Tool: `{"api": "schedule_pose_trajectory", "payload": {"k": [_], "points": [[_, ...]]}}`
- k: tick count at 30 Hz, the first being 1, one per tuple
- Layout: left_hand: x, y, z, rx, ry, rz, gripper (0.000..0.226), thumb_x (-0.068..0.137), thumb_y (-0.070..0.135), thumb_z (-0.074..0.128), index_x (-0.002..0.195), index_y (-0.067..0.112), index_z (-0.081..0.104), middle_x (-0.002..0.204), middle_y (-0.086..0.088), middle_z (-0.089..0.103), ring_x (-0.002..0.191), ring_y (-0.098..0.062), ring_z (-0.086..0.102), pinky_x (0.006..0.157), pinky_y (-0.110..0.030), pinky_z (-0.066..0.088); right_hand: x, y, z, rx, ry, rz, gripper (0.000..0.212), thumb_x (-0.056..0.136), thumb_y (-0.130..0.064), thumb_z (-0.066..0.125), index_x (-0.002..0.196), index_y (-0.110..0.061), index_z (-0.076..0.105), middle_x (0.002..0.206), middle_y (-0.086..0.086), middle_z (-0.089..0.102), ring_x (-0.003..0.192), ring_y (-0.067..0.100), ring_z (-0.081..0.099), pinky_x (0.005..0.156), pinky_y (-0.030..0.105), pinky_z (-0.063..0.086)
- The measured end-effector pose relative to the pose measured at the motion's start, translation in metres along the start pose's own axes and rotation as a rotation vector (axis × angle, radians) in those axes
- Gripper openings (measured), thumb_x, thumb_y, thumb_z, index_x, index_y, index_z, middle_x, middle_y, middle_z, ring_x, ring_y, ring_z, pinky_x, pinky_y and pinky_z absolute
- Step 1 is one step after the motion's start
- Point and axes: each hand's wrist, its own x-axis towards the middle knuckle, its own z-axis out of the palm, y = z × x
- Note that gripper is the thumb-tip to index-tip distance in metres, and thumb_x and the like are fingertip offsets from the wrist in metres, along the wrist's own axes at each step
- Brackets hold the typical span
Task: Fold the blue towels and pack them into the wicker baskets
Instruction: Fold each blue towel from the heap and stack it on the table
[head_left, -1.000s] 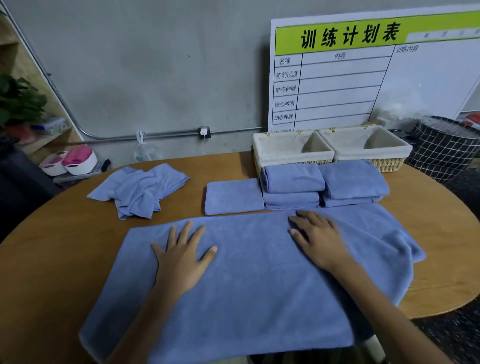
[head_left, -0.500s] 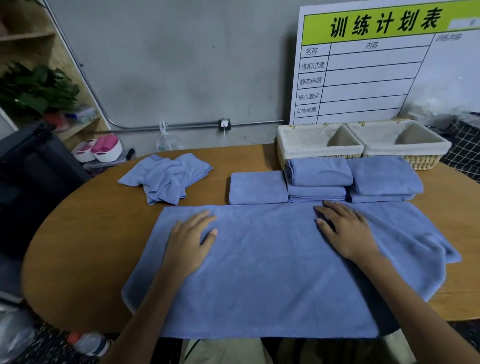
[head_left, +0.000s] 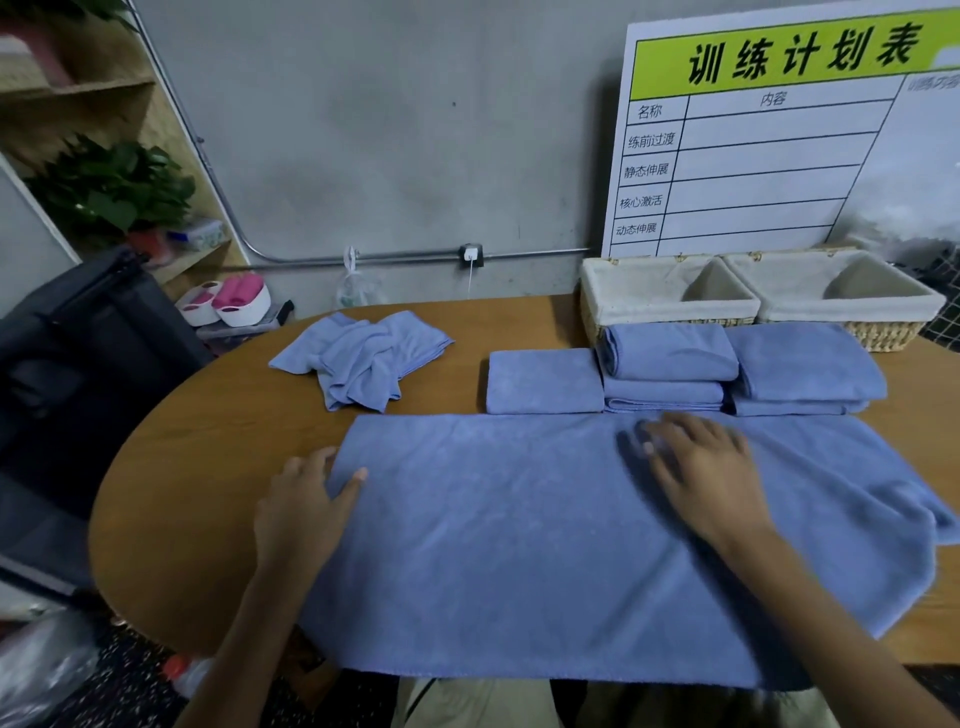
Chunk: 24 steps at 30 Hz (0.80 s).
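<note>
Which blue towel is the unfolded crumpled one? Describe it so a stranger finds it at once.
Start at the two wicker baskets at the wooden table's far edge, then look left past the folded towels. The crumpled towel lies alone, a wrinkled heap, unlike those neat rectangles and the big spread towel.

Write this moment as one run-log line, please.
step: smoothing large towel | left hand: at its left edge | right hand: flat on it | baskets: empty

Two bare forearms enter from bottom of frame, no sleeves visible. Left hand (head_left: 304, 512) and right hand (head_left: 709, 475) without rings, watch or gloves. Khaki trousers (head_left: 483, 701) at bottom centre. Right fingers (head_left: 657, 436) motion-blurred.
</note>
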Motion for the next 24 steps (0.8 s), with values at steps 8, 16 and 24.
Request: {"api": "schedule_pose_trajectory", "payload": {"k": [8, 16, 24], "points": [[-0.050, -0.036, -0.020, -0.033, -0.007, 0.029, 0.070, 0.084, 0.074, 0.057, 0.131, 0.023, 0.059, 0.077, 0.012, 0.058, 0.066, -0.008, 0.055, 0.055, -0.029, 0.040, -0.018, -0.129, 0.034, 0.273, -0.178, -0.235, 0.036, 0.093, -0.042, 0.043, 0.115, -0.029, 0.069, 0.124, -0.002, 0.066, 0.112, 0.022, 0.063, 0.094, 0.041, 0.047], [-0.058, -0.034, -0.022, -0.627, -0.049, 0.065, 0.034, 0.089, 0.044, 0.072, 0.120, 0.039, 0.059, 0.095, 0.014, 0.068, 0.086, -0.004, 0.066, 0.069, -0.034, 0.056, -0.023, -0.231, 0.065, 0.320, -0.382, -0.436, 0.045, 0.098, -0.046, 0.035, 0.128, -0.025, 0.061, 0.139, 0.002, 0.053, 0.130, 0.028, 0.048, 0.105, 0.050, 0.037], [-0.054, -0.054, -0.042, -0.590, -0.246, 0.139, 0.033, 0.094, 0.025, 0.068, 0.121, 0.039, 0.057, 0.085, 0.002, 0.067, 0.079, -0.010, 0.066, 0.070, -0.031, 0.051, -0.020, -0.232, 0.066, 0.316, -0.451, -0.399, 0.055, 0.097, -0.050, 0.026, 0.135, -0.025, 0.057, 0.148, 0.000, 0.047, 0.140, 0.027, 0.038, 0.112, 0.049, 0.028]]}}
